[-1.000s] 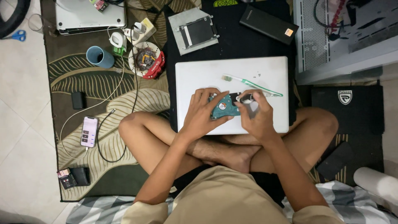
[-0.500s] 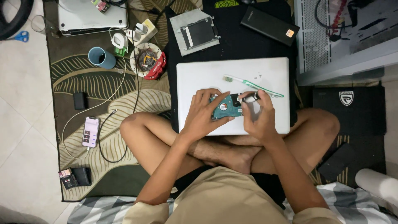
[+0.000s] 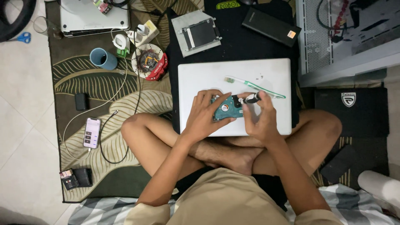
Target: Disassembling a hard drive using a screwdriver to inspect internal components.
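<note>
I sit cross-legged with a closed white laptop (image 3: 208,79) in front of my legs. On its lid lies a small hard drive with a teal circuit board (image 3: 228,109). My left hand (image 3: 204,116) presses down on the drive's left side and holds it still. My right hand (image 3: 259,118) grips a screwdriver with a black and silver handle (image 3: 250,99), its tip at the drive's right end. A green toothbrush (image 3: 258,87) lies on the lid just beyond my right hand, with a few tiny screws (image 3: 261,76) near it.
On the leaf-patterned mat (image 3: 100,87) to the left are a blue cup (image 3: 102,58), a phone on a cable (image 3: 92,132), a round plate with small parts (image 3: 148,61) and another laptop (image 3: 93,16). A metal drive caddy (image 3: 196,32), a black box (image 3: 271,26) and a white computer case (image 3: 346,37) lie beyond.
My right hand has shifted slightly right and turned with the screwdriver on the drive. My left hand stays pressed on the drive.
</note>
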